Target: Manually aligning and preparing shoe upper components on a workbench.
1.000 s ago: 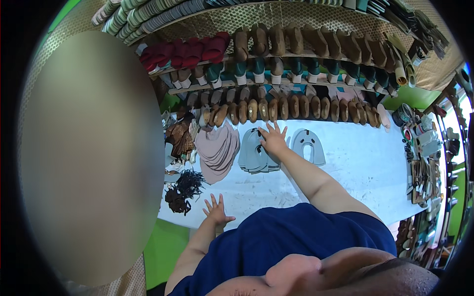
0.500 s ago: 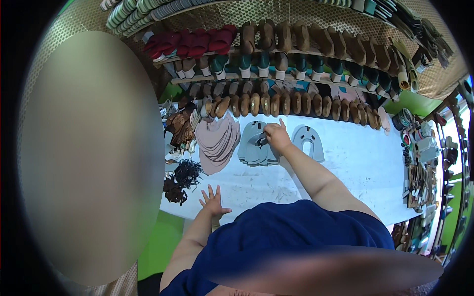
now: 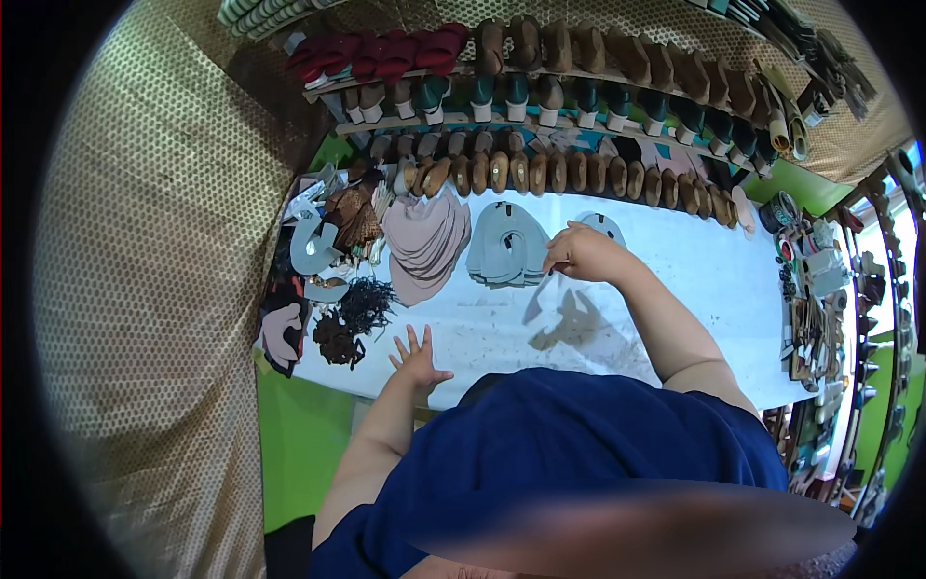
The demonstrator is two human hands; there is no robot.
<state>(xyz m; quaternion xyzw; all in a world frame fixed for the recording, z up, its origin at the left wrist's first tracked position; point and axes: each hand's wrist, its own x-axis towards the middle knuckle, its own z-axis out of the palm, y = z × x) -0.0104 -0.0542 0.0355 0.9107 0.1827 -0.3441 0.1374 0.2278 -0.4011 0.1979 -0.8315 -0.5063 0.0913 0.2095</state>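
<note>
- Taking the grey stack of cut pieces [image 3: 508, 246] as our landmark and going left to right: far to its left, dark cord-like scraps [image 3: 349, 321] and a grey horseshoe-shaped piece [image 3: 313, 246] are lying near the desk's left end.
- Our left hand [image 3: 417, 359] is resting flat on the white desk [image 3: 714, 289], below and left of the stack and well apart from it, fingers [image 3: 405, 340] spread and holding nothing.
- Just left of the stack, a fan of pinkish-beige cut pieces [image 3: 424, 241] is lying beside it.
- The stack itself is sitting toward the back of the desk, its long axis running away from us toward the shelves.
- Our right hand [image 3: 579, 253] is hovering at the stack's right edge, so it is by far the nearer hand; its fingers are curling together toward the pieces, but we cannot tell whether they are pinching one.
- Just right of that hand, another grey piece [image 3: 606, 225] is peeking out.
- Behind the stack, shelves of shoe lasts [image 3: 540, 172] are lining the wall; tools are crowding a rack [image 3: 815, 299] far to the right.
</note>
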